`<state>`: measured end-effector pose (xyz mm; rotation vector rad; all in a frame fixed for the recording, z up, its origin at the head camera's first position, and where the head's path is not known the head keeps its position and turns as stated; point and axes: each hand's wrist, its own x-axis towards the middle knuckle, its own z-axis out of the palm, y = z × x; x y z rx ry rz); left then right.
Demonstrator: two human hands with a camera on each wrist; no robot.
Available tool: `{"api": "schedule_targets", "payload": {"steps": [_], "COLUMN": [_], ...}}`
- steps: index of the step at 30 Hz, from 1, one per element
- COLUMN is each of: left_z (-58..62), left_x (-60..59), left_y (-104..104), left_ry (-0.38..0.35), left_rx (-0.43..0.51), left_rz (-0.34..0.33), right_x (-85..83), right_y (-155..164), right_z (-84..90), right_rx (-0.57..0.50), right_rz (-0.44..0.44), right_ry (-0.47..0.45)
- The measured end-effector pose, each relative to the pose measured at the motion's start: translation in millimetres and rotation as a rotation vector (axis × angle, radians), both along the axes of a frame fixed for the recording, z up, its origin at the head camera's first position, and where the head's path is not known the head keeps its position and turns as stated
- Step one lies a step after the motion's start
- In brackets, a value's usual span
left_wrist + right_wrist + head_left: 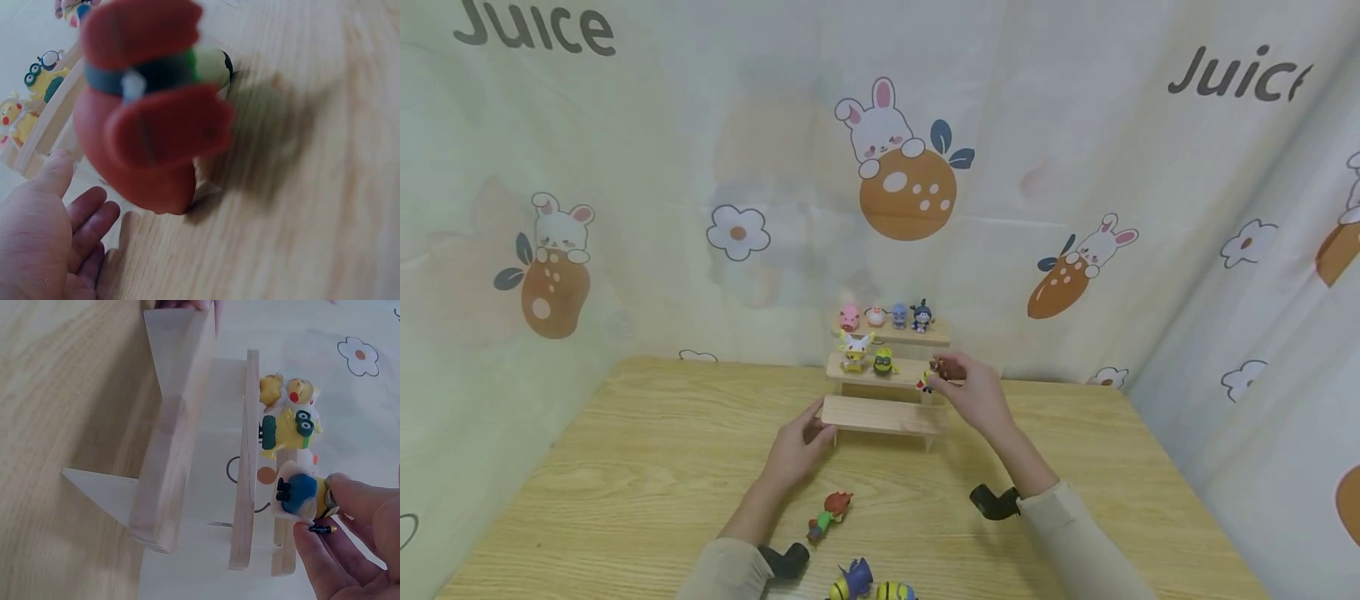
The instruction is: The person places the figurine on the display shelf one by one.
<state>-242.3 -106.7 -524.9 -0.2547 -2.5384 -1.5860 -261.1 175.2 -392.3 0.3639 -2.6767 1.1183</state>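
Note:
A small Minion figure in blue overalls (299,492) is pinched between the thumb and fingers of my right hand (973,392), at the right end of the middle tier. The three-tier wooden display stand (880,414) has its lowest board's left end gripped by my left hand (796,446). On the middle tier stand a yellow figure in a white eared hood (853,354) and a yellow-green Minion figure with goggles (883,361). The top tier carries a pink pig figure (848,317), a white figure (876,316), a blue figure (899,315) and a dark-blue figure (922,317).
A red-haired figure in green (827,517) lies on the table by my left forearm, looming large in the left wrist view. Nearer the front edge lie a blue-and-yellow figure (852,581) and another yellow figure (895,591). A printed curtain (805,275) hangs behind the stand.

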Motion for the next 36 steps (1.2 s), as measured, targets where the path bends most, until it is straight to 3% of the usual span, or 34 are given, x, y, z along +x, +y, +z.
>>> {"api": "schedule_targets", "payload": {"steps": [18, 36], "left_z": [0.8, 1.2], "left_x": [1.4, 1.1], "left_y": [0, 0], "left_ry": [0.021, 0.01], "left_rx": [0.005, -0.014], "left_rz": [-0.023, -0.004], "right_x": [-29.9, -34.6], "right_y": [-14, -21], "right_z": [3.2, 0.9], "right_rx": [0.004, 0.031], "right_rz": [0.01, 0.004], "right_ry": [-0.015, -0.012]}}
